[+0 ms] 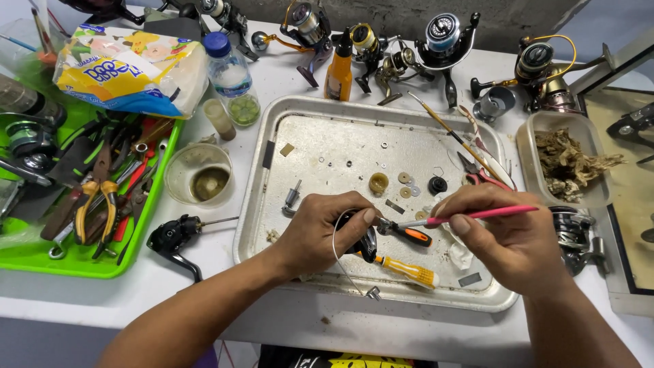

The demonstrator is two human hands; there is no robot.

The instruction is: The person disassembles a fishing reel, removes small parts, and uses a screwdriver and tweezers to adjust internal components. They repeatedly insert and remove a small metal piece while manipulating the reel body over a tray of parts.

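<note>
Black fishing-reel part sits over the near-middle of the dented metal tray, clamped in the left hand, fingers wrapped around it. Right hand pinches a thin pink-handled brush, tip at the part. Judgement: keep strokes light, part steady, clear of the small washers just beyond.

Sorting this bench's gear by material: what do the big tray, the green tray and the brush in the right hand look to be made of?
Big tray: looks like bare metal, dull grey, scuffed sheen.
Green tray: likely plastic, with even bright colour and a smooth moulded rim.
Brush in the right hand: thin glossy pink handle, either painted wood or plastic.
</note>
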